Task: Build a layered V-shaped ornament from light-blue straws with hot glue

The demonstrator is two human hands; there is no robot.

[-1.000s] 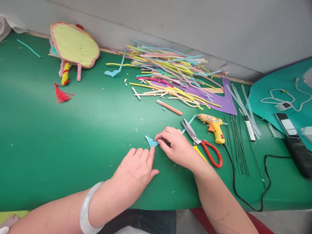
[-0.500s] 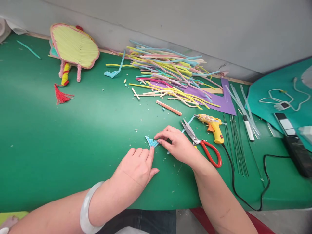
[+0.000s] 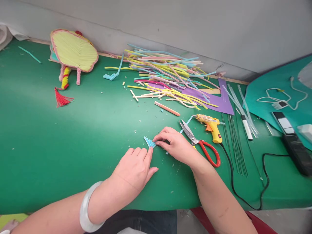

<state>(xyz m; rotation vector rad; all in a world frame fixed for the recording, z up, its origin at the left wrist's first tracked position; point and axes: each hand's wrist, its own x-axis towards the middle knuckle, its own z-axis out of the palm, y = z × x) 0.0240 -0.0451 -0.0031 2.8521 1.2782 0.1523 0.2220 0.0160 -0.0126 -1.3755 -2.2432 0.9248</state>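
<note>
The blue fan-shaped piece (image 3: 149,142) lies on the bench (image 3: 73,146), left of the scissors (image 3: 195,141). The left hand (image 3: 134,170), grip spread, touches it with one fingertip; the right hand (image 3: 174,144) seemingly pinches its edge.

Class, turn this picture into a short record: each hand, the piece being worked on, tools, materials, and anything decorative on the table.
Left hand: index fingertip on the piece's lower end
Right hand: thumb and fingertips at its right edge
Piece: blue strip cluster, splayed, on the green table
Tools: red-handled scissors, yellow hot glue gun, both right of the piece
Materials: multicoloured chenille stems, heaped near the wall; purple sheet, partly under them
Decorative: yellow-green hand fan with red tassel, far left
</note>
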